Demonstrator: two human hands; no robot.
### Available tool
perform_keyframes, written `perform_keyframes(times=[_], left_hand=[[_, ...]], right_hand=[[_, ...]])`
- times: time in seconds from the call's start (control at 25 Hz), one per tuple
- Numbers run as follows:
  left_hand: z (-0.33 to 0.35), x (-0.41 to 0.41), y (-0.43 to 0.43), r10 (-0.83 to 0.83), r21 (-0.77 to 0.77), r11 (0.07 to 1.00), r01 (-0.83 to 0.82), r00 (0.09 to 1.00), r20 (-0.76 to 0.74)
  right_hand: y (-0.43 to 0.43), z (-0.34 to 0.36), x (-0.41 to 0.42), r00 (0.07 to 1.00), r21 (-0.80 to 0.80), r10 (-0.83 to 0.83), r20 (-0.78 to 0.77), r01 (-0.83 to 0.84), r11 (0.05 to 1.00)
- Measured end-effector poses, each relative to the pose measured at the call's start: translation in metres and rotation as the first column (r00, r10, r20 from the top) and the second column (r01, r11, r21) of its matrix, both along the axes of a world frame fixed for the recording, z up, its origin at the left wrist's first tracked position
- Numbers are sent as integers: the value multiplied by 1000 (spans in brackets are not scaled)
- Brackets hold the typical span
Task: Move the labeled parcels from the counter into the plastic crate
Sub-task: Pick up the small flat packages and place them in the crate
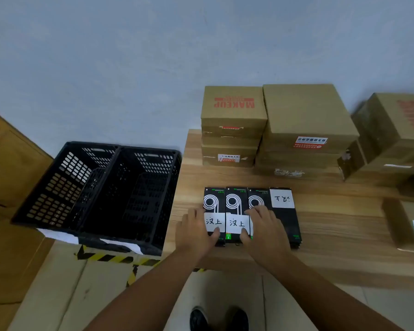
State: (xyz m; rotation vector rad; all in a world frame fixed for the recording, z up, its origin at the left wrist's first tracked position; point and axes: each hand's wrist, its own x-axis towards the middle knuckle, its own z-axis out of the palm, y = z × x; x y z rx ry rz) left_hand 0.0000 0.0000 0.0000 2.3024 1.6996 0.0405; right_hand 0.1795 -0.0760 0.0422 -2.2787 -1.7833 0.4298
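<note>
Head view: the black plastic crate, left of the table, looks empty in both halves, so no transfer seems done. Four labeled parcels lie in a touching row near the table's front edge. The left hand grips the leftmost parcel, thumb on its label. The right hand rests its fingers flat on the third parcel. Cardboard boxes are stacked behind, and the way to the crate looks unobstructed.

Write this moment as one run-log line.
left hand grips leftmost parcel | right hand rests on third parcel | black plastic crate holds no parcels
</note>
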Motion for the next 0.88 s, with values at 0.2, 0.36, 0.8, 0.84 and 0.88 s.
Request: perform_keyframes(times=[0.2,0.36,0.8,0.84,0.88], left_hand=[[-26,18,-1,144,-95,986,-139,989,44],[-39,23,1,173,-82,982,-167,983,63],[-58,29,-2,216,-130,968,-213,976,8],[-58,30,-2,221,-136,967,-218,975,8],[-58,31,-3,228,-138,965,-224,974,9]], right_hand=[[6,-22,-1,998,-74,-15,-59,11,997],[4,-31,2,998,-73,-26,-58,22,997],[-6,-49,11,995,-84,-51,-80,44,996],[-6,-50,11,995,-84,-52,-83,45,995],[-6,-50,10,995,-87,-53,-83,46,995]])
